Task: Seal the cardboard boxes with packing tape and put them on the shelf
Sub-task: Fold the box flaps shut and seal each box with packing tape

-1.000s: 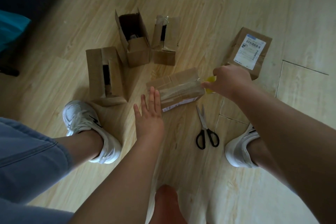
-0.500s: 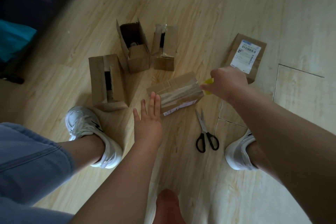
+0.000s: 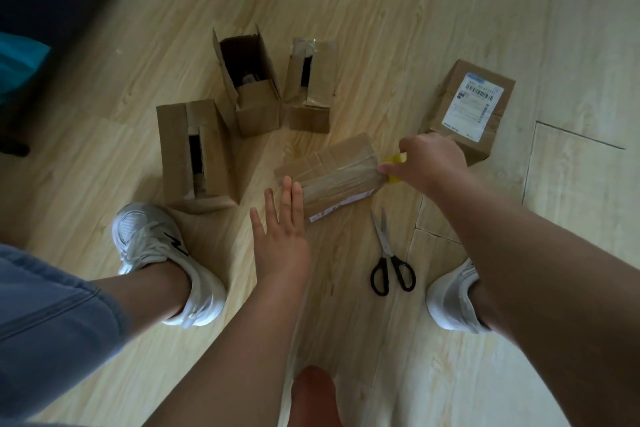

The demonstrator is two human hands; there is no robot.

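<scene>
A small cardboard box (image 3: 332,173) lies on the wood floor in the middle, with a strip of clear tape along its top. My right hand (image 3: 429,159) grips a yellow tape roll (image 3: 394,160) at the box's right end. My left hand (image 3: 282,236) is flat with straight fingers, its fingertips pressing the box's left end. Three unsealed boxes stand behind: one at the left (image 3: 194,149), an open one (image 3: 251,80) and a narrower one (image 3: 310,83). A box with a white shipping label (image 3: 471,104) lies at the right, behind my right hand.
Black-handled scissors (image 3: 389,256) lie on the floor just right of the taped box, near my right shoe (image 3: 450,298). My left shoe (image 3: 162,256) stands beside the left box. Dark furniture and a teal thing (image 3: 20,59) fill the upper left.
The hands have barely shifted against the box; my right hand with the tape roll stays at its right end. The camera has tilted slightly, sliding the scene down in view.
</scene>
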